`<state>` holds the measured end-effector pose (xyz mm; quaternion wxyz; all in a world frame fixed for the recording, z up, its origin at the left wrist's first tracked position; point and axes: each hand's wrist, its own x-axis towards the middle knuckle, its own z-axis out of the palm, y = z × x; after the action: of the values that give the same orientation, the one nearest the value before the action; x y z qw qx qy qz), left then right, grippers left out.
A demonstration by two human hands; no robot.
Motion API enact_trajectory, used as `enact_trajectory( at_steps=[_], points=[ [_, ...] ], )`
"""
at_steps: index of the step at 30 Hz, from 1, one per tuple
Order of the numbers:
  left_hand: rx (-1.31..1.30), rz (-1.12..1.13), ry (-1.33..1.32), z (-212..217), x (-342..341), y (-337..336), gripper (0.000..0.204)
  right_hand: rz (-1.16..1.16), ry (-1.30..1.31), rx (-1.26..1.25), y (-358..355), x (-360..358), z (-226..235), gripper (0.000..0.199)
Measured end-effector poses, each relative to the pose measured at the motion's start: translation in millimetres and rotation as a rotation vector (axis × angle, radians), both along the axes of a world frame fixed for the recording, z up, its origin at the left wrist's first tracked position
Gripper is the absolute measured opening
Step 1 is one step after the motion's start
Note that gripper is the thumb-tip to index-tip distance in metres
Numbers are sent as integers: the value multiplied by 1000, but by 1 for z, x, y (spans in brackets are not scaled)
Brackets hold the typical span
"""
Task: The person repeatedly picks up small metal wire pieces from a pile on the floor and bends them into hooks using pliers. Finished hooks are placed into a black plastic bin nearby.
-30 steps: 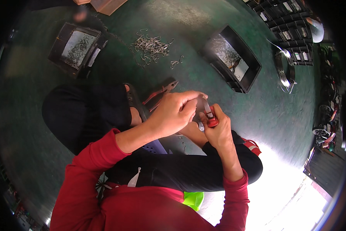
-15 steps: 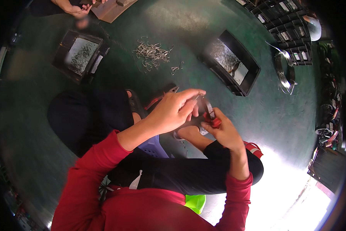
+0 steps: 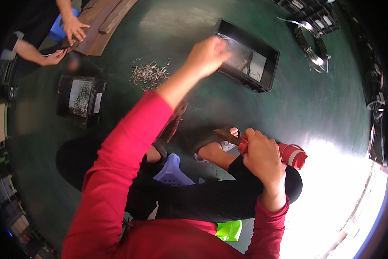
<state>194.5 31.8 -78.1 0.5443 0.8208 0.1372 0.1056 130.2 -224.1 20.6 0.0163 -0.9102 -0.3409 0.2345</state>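
Note:
My left hand (image 3: 206,56) is stretched out to the near left edge of a black plastic bin (image 3: 269,77). Its fingers are smeared by motion, so whether it holds anything does not show. Inside the bin lie thin dark wire pieces (image 3: 241,60) and a pale sheet (image 3: 257,65). By my right knee, my right hand (image 3: 263,157) grips red-handled pliers (image 3: 229,136), their jaws pointing left. A heap of bent metal hooks (image 3: 150,74) lies on the floor left of my left forearm. Partly behind that forearm is another red-handled tool (image 3: 171,127).
A smaller black bin (image 3: 64,97) with dark wire pieces stands at left. Another person's hands (image 3: 75,30) work beside brown boards (image 3: 101,26). A wire coil (image 3: 311,47) and black crates (image 3: 323,21) are at far right. A purple plastic stool (image 3: 172,172) sits between my legs.
My left hand has moved away from the pliers, forward to the bin. My right hand with the pliers has dropped slightly nearer and rightward. The view has shifted, showing more of the other person.

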Motion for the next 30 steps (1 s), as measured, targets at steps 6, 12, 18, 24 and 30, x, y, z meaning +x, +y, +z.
enact_trajectory(
  at_steps=[6, 12, 18, 24, 30],
  points=[
    [301, 92, 61, -75, 33, 76, 24, -27, -79, -76, -6, 3, -10, 21],
    [375, 218, 597, -222, -36, 89, 14, 88, -28, -86, 3, 3, -15, 19],
    [471, 452, 584, -279, -32, 53, 19, 63, 53, -105, 15, 11, -14, 20],
    [538, 365, 538, -286, -25, 49, 18, 16, 94, -84, 20, 12, -15, 23],
    [-483, 289, 415, -205, -21, 41, 15, -9, 57, 29, 16, 10, -17, 25]
  ],
)
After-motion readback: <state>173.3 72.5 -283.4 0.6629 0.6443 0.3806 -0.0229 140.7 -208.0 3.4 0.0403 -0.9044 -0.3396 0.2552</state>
